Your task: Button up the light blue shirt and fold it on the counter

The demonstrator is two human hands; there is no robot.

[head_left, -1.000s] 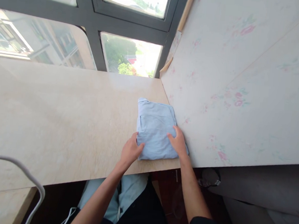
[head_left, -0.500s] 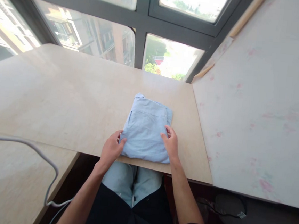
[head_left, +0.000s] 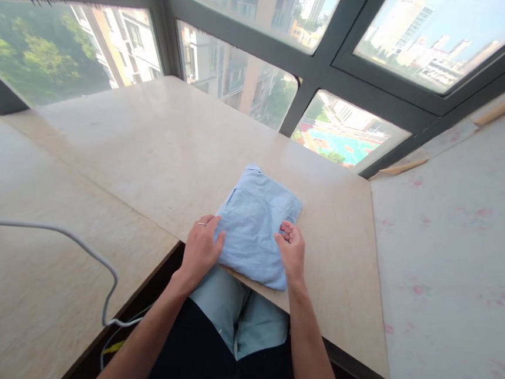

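Observation:
A light blue garment (head_left: 253, 228), folded into a rough rectangle, lies flat on the beige stone ledge (head_left: 149, 163). At its left edge rests my left hand (head_left: 203, 247), a ring on one finger; thumb and fingers are apart, with the thumb against the cloth. My right hand (head_left: 292, 252) is at the right edge of the garment, its fingers curled and the thumb near them. Whether cloth is pinched between those fingertips is too small to make out.
Grey-framed windows (head_left: 248, 33) run along the back of the ledge. A wall with pink flowers (head_left: 459, 255) stands at the right. A grey-white cable (head_left: 84, 245) crosses the left slab and hangs over its edge, near a dark gap below.
The view has turned to the left and tilted, so more window shows. Both hands stay at the sides of the garment, and the right hand's fingers look more curled.

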